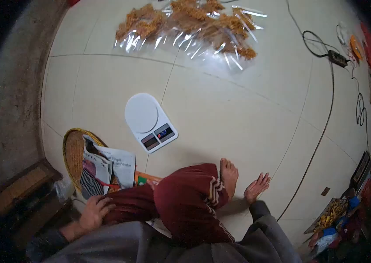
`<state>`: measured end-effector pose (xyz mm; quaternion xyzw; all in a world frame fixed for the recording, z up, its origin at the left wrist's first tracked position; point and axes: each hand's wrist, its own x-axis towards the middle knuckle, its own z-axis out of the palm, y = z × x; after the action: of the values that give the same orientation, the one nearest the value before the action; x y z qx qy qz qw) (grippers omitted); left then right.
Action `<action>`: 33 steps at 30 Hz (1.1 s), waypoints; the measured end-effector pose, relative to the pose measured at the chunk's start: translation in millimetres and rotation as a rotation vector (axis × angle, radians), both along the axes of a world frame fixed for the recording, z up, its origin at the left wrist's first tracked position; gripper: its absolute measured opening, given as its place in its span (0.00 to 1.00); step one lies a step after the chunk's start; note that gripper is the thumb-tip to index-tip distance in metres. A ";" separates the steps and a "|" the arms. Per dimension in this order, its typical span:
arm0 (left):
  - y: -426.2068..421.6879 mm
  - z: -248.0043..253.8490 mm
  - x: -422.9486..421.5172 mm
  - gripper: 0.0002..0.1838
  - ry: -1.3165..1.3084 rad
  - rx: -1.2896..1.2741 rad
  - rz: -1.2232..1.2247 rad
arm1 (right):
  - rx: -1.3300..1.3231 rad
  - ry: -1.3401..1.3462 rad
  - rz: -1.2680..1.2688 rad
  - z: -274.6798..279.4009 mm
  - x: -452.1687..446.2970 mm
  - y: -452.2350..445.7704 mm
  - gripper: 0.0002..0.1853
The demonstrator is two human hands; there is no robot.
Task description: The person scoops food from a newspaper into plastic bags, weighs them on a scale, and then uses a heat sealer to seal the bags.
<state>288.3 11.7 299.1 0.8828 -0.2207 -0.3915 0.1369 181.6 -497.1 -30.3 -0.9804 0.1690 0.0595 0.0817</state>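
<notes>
My left hand (95,214) rests on the thigh of the dark red trousers (185,197), its fingers loosely apart and holding nothing. Beside the bare foot (229,175), my right hand (257,188) lies flat on the tiled floor with its fingers stretched out. A white kitchen scale (143,113) with a round plate stands on the floor in front of my legs, its small display lit. Folded newspapers (121,164) and a striped cloth (91,184) lie on a round woven tray (72,147) near my left knee.
Clear plastic bags of orange-brown crumbly food (194,28) lie at the far side. A power strip (337,58) and a long cable (321,136) are on the right. A tray of yellow pieces (331,215) sits at lower right, a wall (16,87) at left.
</notes>
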 end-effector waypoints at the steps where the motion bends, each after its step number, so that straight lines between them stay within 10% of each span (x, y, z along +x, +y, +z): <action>1: 9.0 -0.1 -15.0 0.21 -0.194 0.140 -0.198 | -0.027 0.033 0.011 1.7 -3.7 -0.7 0.24; 7: 42.8 -15.2 -54.4 0.18 0.030 -0.118 0.116 | -0.203 0.146 0.070 13.7 13.8 13.5 0.28; 11: 44.8 -11.0 -71.8 0.17 0.118 -0.155 0.397 | 0.067 0.505 -0.241 29.9 43.1 29.7 0.28; 13: 39.9 -7.2 -81.1 0.17 0.113 -0.149 0.475 | 0.414 1.047 0.083 71.1 111.6 52.8 0.21; 16: 29.8 0.1 -85.2 0.17 0.110 -0.151 0.595 | 0.620 0.349 0.252 126.7 144.3 132.5 0.19; 18: 23.1 9.7 -77.0 0.17 0.108 -0.165 0.670 | 0.681 0.487 0.078 177.2 162.8 175.9 0.18; 21: 14.9 31.5 -42.7 0.17 0.115 -0.212 0.780 | 0.405 0.515 0.490 265.0 164.3 194.2 0.19; 23: 14.0 56.9 -2.0 0.17 0.100 -0.272 0.837 | 0.527 0.000 0.694 281.3 128.8 170.8 0.26; 24: 15.5 70.7 21.2 0.18 0.088 -0.306 0.863 | 0.682 0.733 0.451 361.4 130.7 156.3 0.31; 25: 17.6 87.3 44.1 0.18 0.072 -0.336 0.882 | 0.690 0.842 0.394 402.3 127.4 148.4 0.30; 33: 123.8 199.3 102.3 0.18 -0.060 -0.257 1.159 | 0.383 0.806 0.068 475.3 152.3 77.9 0.22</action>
<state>390.6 135.5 498.4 0.8464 0.2478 -0.1982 0.4276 333.9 -419.2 445.0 -0.8512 0.1408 0.4697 0.1872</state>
